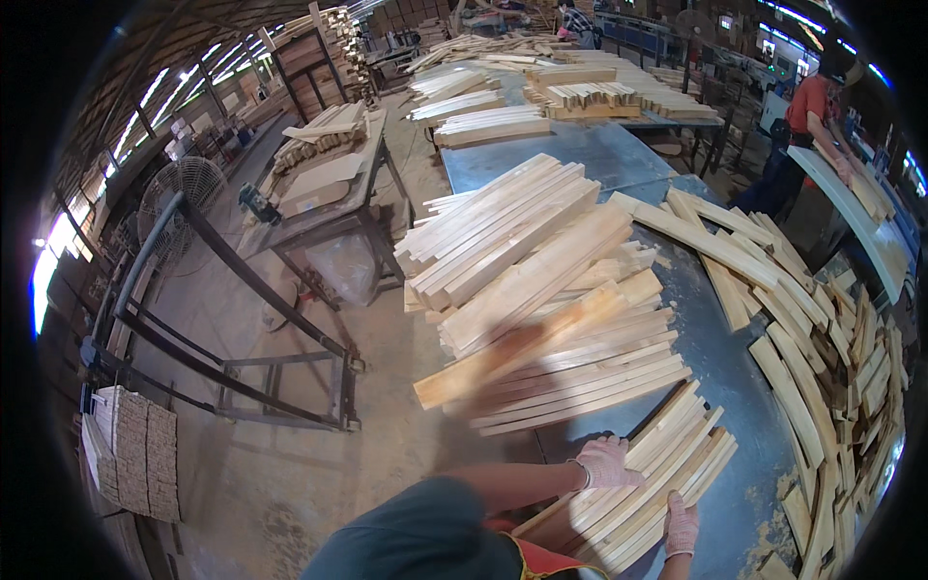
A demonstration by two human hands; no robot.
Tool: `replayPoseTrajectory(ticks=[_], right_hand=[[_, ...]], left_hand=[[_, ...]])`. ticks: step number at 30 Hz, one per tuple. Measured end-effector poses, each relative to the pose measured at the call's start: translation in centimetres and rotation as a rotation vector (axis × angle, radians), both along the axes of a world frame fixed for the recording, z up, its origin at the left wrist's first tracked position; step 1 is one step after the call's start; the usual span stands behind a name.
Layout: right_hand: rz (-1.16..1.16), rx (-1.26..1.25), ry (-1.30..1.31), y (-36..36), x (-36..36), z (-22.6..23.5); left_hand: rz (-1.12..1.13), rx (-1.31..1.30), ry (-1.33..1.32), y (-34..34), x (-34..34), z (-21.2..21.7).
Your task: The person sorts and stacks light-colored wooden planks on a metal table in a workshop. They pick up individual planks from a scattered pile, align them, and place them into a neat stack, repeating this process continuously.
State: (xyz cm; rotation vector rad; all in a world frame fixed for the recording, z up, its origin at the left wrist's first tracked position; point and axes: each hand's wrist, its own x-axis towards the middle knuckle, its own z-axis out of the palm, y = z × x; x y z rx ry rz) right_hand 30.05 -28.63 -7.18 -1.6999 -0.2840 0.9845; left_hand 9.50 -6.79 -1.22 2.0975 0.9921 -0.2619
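My left hand, in a pale pink work glove, lies on top of a bundle of curved wooden slats at the near edge of the metal table. My right hand, also gloved, grips the lower near end of the same bundle. The bundle sits tilted, running from near my body up to the right. Just beyond it lies a fanned pile of long curved slats. A blurred pale board lies across that pile.
Straight boards are stacked mid-table, and curved pieces are heaped along its right side. A person in a red shirt works at the far right. A workbench, a fan and a steel frame stand to the left.
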Motion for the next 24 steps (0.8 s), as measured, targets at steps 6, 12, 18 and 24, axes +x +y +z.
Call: replayPoseTrajectory(ticks=[6,12,18,24], right_hand=[[-0.197,0.331,0.073,-0.6,-0.7,0.3],[-0.277,0.484,-0.302,-1.3,1.2,18.6],[-0.308,0.395,-0.699,-5.1,2.3,26.4],[-0.024,-0.015,-0.693,-5.0,-6.5,17.6]], left_hand=[[0.175,-0.149,-0.158,-2.4,1.2,4.1],[0.120,0.008,-0.687,-2.8,3.6,16.1],[0.036,0.168,-0.977,-1.9,2.1,23.8],[-0.296,0.320,-0.519,-0.1,-2.9,11.8]])
